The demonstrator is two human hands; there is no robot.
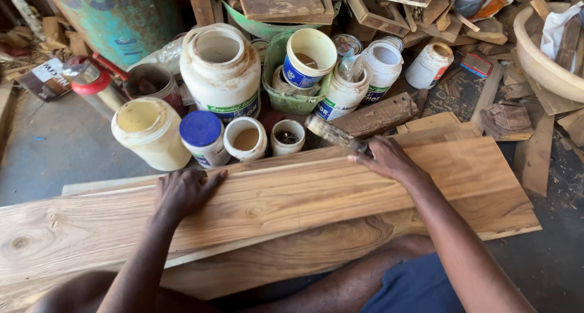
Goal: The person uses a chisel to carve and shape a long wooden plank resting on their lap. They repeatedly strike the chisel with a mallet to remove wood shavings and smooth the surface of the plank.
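Grainy wood plank (292, 203): left hand (182, 191) flat, open; right hand (383, 158) grips brush (334, 133).

Behind the work, clustered on grey floor: large white plastic jar with open mouth (220, 69), cream lidded tub (149, 130), blue-capped white jar (203, 136), green plastic basket (292, 97) holding a white pot. Rough bark-edged log offcut (374, 115) just beside. Top left, rusty teal metal drum (121, 15); far right, beige plastic basin (541, 63) with scraps.
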